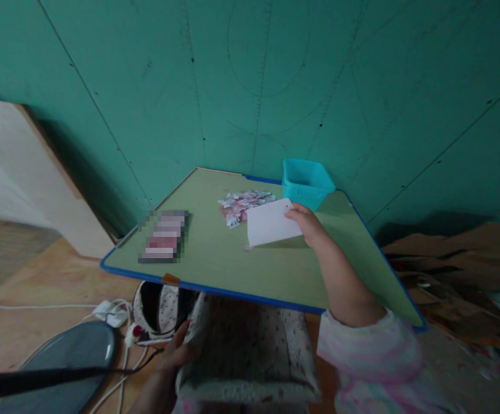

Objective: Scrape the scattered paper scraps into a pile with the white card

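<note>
My right hand is closed on the right edge of a white card, thumb on top, and holds it tilted above the table. Just behind the card lies a loose pile of small pink and white paper scraps, partly hidden by it. One tiny scrap rests in front of the card. A turquoise plastic bin stands beyond my right hand at the table's back edge. Below the table, my left hand grips the left edge of a speckled, cloth-covered seat; some of its fingers are hidden.
A phone-like device with a pixelated screen lies at the table's left. Green wallboard rises behind. On the floor are white cables, a grey oval lid-like object and a speckled round item. Cardboard is piled at right.
</note>
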Demonstrator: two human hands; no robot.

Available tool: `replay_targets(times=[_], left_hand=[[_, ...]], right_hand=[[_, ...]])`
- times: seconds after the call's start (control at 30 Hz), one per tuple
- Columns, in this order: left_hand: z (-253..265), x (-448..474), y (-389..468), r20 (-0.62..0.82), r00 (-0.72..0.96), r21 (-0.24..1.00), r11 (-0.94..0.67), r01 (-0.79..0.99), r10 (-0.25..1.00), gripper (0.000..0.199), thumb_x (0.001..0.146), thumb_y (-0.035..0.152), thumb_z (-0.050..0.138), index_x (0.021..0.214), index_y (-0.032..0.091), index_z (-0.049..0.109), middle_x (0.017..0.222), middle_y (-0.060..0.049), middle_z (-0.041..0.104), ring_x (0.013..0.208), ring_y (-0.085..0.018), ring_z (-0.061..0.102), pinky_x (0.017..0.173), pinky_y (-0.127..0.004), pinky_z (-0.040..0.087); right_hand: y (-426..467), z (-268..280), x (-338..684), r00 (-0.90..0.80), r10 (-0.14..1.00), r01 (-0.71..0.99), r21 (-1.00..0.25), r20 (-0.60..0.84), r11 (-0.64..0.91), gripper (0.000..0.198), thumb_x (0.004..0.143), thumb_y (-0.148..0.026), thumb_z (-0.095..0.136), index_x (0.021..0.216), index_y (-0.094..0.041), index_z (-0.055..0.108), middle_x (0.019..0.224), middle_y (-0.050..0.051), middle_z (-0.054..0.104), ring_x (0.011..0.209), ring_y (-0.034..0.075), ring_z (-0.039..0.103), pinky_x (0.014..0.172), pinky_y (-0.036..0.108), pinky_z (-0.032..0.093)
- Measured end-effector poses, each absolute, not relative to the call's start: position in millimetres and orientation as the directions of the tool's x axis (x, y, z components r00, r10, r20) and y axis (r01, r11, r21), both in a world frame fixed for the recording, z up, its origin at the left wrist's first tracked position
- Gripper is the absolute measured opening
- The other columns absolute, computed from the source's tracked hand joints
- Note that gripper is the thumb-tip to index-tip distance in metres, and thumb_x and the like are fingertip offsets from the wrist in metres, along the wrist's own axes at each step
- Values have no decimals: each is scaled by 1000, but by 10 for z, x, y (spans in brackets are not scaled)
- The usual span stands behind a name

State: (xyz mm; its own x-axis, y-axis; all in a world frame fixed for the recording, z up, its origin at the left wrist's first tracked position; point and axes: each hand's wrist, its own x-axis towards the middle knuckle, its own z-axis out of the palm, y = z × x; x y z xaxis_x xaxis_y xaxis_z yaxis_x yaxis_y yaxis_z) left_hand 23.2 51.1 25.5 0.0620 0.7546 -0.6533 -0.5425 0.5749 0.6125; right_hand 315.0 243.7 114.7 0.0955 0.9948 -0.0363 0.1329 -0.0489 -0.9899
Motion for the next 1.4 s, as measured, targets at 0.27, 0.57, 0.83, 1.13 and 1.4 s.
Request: replay_targets(times=[0.27, 0.57, 0.83, 1.13, 1.4], left_hand=[[209, 228, 510, -634, 72, 657, 585, -476, 770, 86, 59, 14, 60, 134, 9, 19, 79, -5, 73, 83, -29, 64, 68, -36, 50], [156, 223, 510, -640, 78, 654, 596, -466, 764, 83, 58, 15, 61, 133, 12, 24, 78, -5, 72, 84, -29, 64, 69, -38, 49], [-81, 141, 677, -825, 38, 450, 696, -559, 564, 116, 21, 7, 75, 129, 15, 33, 52, 5, 65, 57, -24, 64, 56, -29, 50], [44, 219, 656, -690, -58, 667, 602, -438, 722, 98, 34, 7, 66, 127, 7, 35, 59, -1, 69, 64, -29, 65, 56, -33, 49], [224, 289, 531, -689, 21, 634, 616, -468, 725, 83, 52, 13, 61, 129, 12, 31, 71, -3, 72, 80, -30, 65, 65, -38, 51]], right_hand=[[2456, 1131, 3159, 111, 993, 167, -986, 24, 5, 24, 59, -26, 50, 82, -18, 54, 64, -3, 54, 55, 11, 47, 49, 22, 32], [2416, 1168, 3114, 51, 999, 150, -989, 3, -5, 25, 59, -25, 50, 82, -18, 55, 65, -3, 57, 53, 10, 48, 48, 21, 34], [2405, 1168, 3091, -2, 999, 168, -985, -47, -46, 27, 58, -25, 51, 84, -17, 56, 63, -3, 59, 51, 10, 49, 48, 20, 34], [2438, 1161, 3206, 67, 998, 328, -945, 17, -6, 26, 62, -29, 49, 83, -16, 55, 65, -1, 56, 54, 12, 48, 50, 23, 34], [2508, 1128, 3291, 275, 920, 423, -894, 278, 144, 20, 67, -30, 45, 82, -19, 53, 75, 0, 55, 69, 14, 48, 61, 25, 36]])
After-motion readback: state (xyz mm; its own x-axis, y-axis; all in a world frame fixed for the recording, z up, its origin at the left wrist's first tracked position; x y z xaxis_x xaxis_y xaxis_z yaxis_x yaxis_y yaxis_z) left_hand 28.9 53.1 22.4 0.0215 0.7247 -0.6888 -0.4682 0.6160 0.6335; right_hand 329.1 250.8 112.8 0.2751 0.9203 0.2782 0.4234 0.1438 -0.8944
